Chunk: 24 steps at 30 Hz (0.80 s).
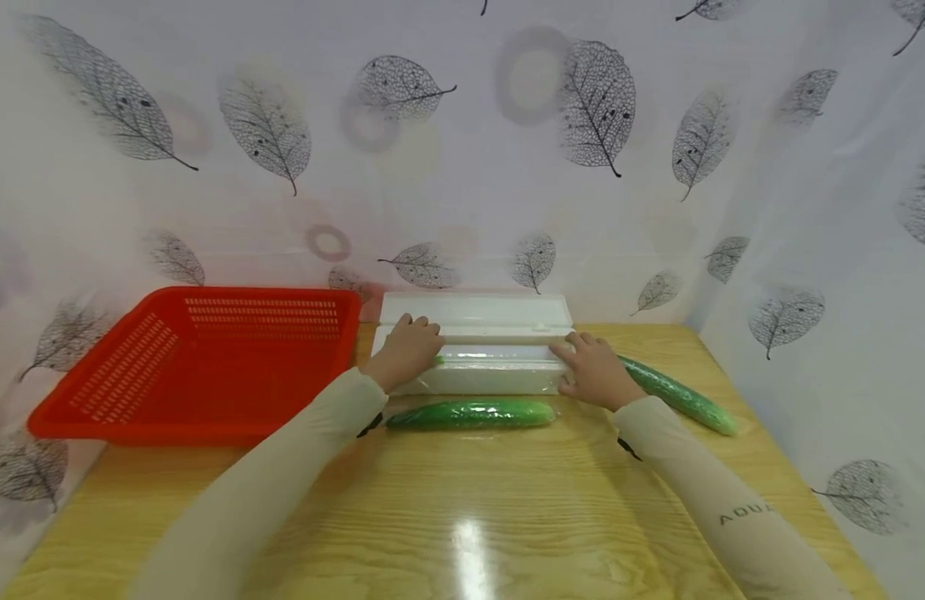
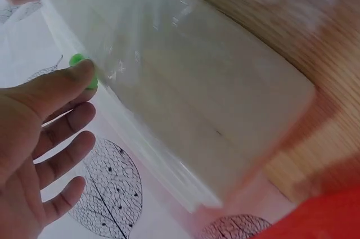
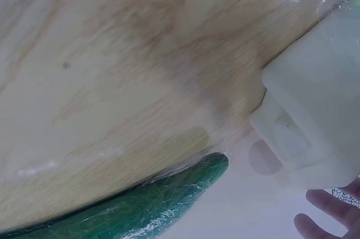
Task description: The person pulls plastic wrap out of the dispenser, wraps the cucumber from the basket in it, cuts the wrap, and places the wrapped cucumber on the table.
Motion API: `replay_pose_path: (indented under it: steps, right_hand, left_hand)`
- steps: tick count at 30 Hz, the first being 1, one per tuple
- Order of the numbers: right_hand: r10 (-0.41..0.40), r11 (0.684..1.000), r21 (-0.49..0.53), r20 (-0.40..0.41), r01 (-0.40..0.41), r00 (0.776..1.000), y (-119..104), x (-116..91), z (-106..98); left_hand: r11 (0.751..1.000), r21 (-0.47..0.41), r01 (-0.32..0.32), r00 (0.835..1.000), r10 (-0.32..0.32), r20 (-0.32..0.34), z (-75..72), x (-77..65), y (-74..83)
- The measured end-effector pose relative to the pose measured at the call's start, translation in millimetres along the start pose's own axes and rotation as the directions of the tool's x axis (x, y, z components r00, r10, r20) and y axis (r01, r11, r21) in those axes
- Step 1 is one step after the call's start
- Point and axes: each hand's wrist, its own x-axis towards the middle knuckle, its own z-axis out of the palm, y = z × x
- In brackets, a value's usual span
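A white cling film dispenser (image 1: 500,381) stands at the back of the table with its lid (image 1: 473,310) raised. Clear film drapes over its front toward a cucumber (image 1: 470,414) lying just before it, covered in film. At the dispenser's left part, my left hand (image 1: 406,352) pinches a small green slide cutter (image 2: 77,59) between thumb and forefinger; its other fingers are spread loosely in the left wrist view. My right hand (image 1: 597,371) rests on the dispenser's right end, fingers fairly straight; the right wrist view catches only some fingertips (image 3: 332,208).
To the left stands a red plastic basket (image 1: 342,367) with slotted walls. A second film-wrapped cucumber (image 1: 680,393) lies right of the dispenser, partly behind my right hand. A leaf-printed curtain (image 1: 462,200) hangs behind the wooden table (image 1: 462,500).
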Motion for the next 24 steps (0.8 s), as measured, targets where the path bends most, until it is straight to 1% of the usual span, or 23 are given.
replay_pose_path:
  steps: [2,4,6,11,13,15,20,22,24]
  right_hand:
    - [0.005,1.0,-0.008,0.007,-0.005,1.0,1,-1,0]
    - [0.002,1.0,-0.014,0.008,-0.002,1.0,1,-2,-1]
    - [-0.001,1.0,-0.017,0.009,0.001,1.0,1,-2,-1]
    - [0.0,1.0,-0.019,0.007,0.0,1.0,1,-2,1]
    - [0.003,1.0,-0.025,0.005,-0.002,1.0,1,-2,1]
    - [-0.001,1.0,-0.025,0.0,0.001,1.0,-1,-2,-1]
    - [-0.005,1.0,-0.02,0.009,0.005,1.0,-6,-1,-7]
    - [0.003,1.0,-0.022,0.02,-0.002,1.0,-5,-1,-7]
    - [0.011,1.0,-0.025,0.028,-0.01,1.0,-5,-2,-7]
  left_hand:
    - [1.0,0.013,0.007,1.0,-0.007,-0.005,2.1,-4.8,-5.4]
    - [1.0,0.004,0.008,1.0,-0.007,-0.012,4.2,-8.4,-9.1]
    - [1.0,-0.017,0.004,1.0,-0.005,-0.025,6.5,-11.5,-11.6]
    - [0.996,-0.082,-0.025,0.997,0.019,-0.074,13.6,-16.0,-15.5]
    - [0.995,-0.095,-0.04,0.996,0.032,-0.083,16.4,-17.1,-17.9]
    - [0.994,-0.093,-0.05,0.996,0.043,-0.074,18.1,-18.4,-20.7]
    - [0.992,-0.09,-0.084,0.996,0.082,-0.024,16.8,-21.4,-25.3]
    - [0.988,-0.133,-0.083,0.997,0.083,-0.005,15.7,-21.3,-24.9]
    - [0.982,-0.176,-0.066,0.998,0.068,0.006,15.6,-20.0,-23.0]
